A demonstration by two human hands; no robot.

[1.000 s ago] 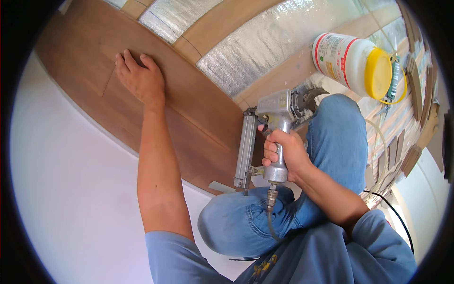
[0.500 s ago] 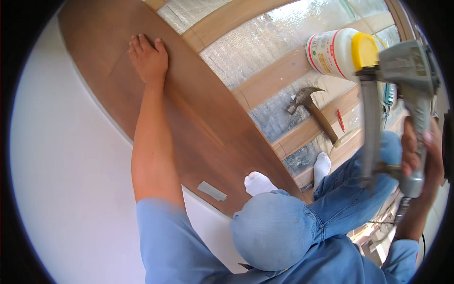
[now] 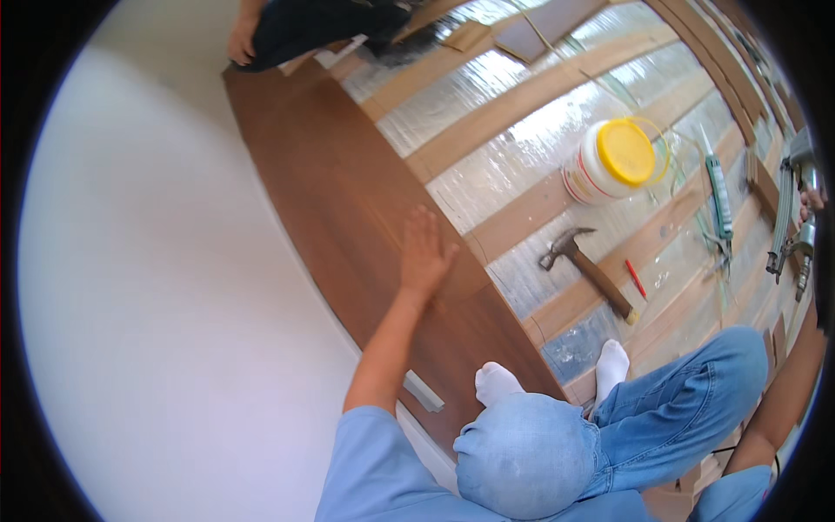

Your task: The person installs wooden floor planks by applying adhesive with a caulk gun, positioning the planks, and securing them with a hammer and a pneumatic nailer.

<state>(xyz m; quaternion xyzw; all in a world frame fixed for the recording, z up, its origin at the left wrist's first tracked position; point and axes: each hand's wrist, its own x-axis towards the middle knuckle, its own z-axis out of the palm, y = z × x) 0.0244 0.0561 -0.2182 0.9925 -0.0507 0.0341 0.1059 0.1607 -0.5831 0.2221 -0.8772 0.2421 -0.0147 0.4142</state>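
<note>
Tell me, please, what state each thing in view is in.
Brown planks: laid flat.
Left hand: open, palm down on the planks.
Nail gun: gripped, near the picture's right edge.
Right hand: closed around the nail gun.
White bucket: standing, yellow lid on.
Hammer: lying on its side.
Red pen: lying down.
Caulking gun: lying, nozzle pointing away.

Under the left hand (image 3: 424,257), the boards (image 3: 348,191) are reddish brown with faint darker grain; left of it, the wall (image 3: 174,261) is white. Right of that hand, shiny silver foil (image 3: 470,198) is striped by pale tan battens (image 3: 522,211). Between the hands: a white tub (image 3: 584,174) with red lines and a yellow lid (image 3: 626,152), a brown-handled hammer (image 3: 600,283), a red pen (image 3: 637,278), a green caulking gun (image 3: 720,196). At the right hand (image 3: 813,200), the nail gun (image 3: 784,217) is silver-grey.
</note>
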